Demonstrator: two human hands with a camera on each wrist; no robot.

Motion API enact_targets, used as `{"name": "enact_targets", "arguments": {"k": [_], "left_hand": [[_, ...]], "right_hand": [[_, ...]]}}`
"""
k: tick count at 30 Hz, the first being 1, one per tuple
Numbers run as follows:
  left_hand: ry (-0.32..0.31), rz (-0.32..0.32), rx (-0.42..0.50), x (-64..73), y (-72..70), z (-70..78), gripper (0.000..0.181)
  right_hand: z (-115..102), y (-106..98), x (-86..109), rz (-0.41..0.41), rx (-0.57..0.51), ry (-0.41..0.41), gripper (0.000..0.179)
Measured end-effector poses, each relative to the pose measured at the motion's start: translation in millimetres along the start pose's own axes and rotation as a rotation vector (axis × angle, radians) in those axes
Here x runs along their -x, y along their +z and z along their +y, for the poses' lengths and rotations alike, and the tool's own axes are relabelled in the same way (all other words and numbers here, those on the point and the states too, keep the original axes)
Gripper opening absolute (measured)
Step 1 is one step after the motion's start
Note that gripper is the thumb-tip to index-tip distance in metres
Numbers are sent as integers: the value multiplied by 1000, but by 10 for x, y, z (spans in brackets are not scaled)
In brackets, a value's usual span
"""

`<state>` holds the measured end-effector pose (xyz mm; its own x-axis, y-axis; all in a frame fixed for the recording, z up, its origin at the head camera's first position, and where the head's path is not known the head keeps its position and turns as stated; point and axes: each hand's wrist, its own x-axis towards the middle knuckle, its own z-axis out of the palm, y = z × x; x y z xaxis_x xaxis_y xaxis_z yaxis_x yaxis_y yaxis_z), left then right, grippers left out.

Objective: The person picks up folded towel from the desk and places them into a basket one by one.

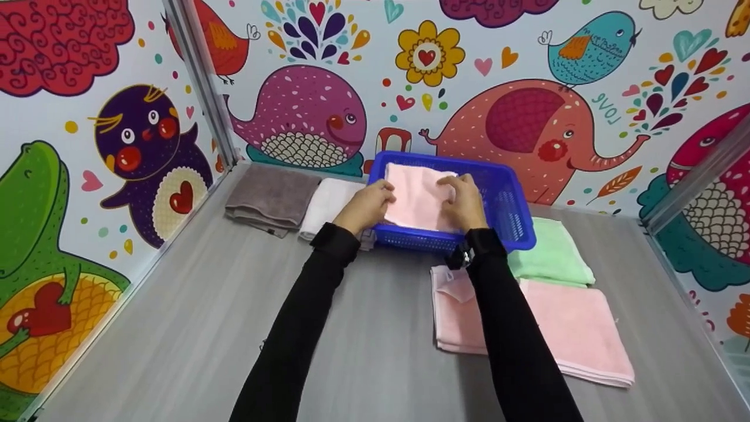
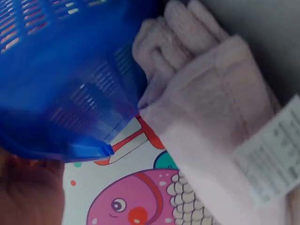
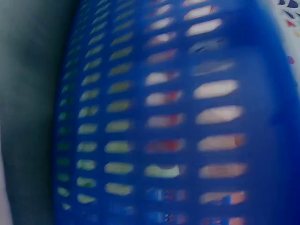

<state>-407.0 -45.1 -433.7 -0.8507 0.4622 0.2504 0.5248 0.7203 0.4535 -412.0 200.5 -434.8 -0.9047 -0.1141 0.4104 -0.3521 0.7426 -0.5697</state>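
A folded pink towel (image 1: 417, 196) lies in the left part of a blue plastic basket (image 1: 508, 220). At the towel's left edge, my left hand (image 1: 366, 206) has its fingertips bent over the border, gripping it beside the basket rim. My right hand (image 1: 467, 204) is over the towel's right side, thumb and fingers spread apart with the tips at the cloth. Part of the left hand (image 2: 30, 194) shows below the basket's rim in the left wrist view. The basket's slotted wall (image 3: 154, 112) fills the right wrist view, which hides that hand.
Left of the basket lie a folded white towel (image 1: 329, 205) and a brown-grey towel (image 1: 275, 193). A green towel (image 1: 554, 252) sits by the basket's right corner, with larger pink towels (image 1: 577, 328) nearer me. Cartoon-printed walls (image 1: 398, 111) enclose the grey tabletop (image 1: 193, 328).
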Motion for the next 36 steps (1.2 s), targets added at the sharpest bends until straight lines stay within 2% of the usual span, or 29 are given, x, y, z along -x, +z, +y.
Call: {"name": "enact_targets", "arguments": {"k": [3, 5, 9, 12, 15, 18, 20, 23, 27, 31, 36], "left_hand": [[30, -75, -122, -13, 34, 58, 32], [43, -94, -193, -18, 51, 89, 39], [24, -124, -291, -13, 71, 116, 55], [-19, -131, -311, 3, 72, 116, 65], [-37, -129, -337, 10, 70, 113, 70], [-39, -132, -363, 7, 75, 106, 68], [-46, -140, -363, 6, 84, 97, 67], [-48, -131, -325, 4, 101, 83, 63], [-18, -69, -284, 23, 119, 61, 58], [25, 37, -250, 121, 134, 41, 50], [71, 157, -204, 341, 169, 46, 46]], "right_hand": [[57, 9, 20, -43, 14, 9, 50], [71, 12, 24, -94, 41, 11, 50], [48, 10, 23, -247, 102, 50, 44], [21, -8, 31, -378, 169, 73, 36], [11, -36, 50, -494, 234, 111, 29], [12, -64, 62, -580, 290, 168, 25], [4, -80, 66, -600, 318, 191, 27], [-13, -104, 82, -556, 353, 208, 30], [-39, -124, 137, -381, 389, 180, 34], [-91, -134, 244, -191, 373, 93, 33], [-154, -155, 517, -33, 284, -51, 26]]}}
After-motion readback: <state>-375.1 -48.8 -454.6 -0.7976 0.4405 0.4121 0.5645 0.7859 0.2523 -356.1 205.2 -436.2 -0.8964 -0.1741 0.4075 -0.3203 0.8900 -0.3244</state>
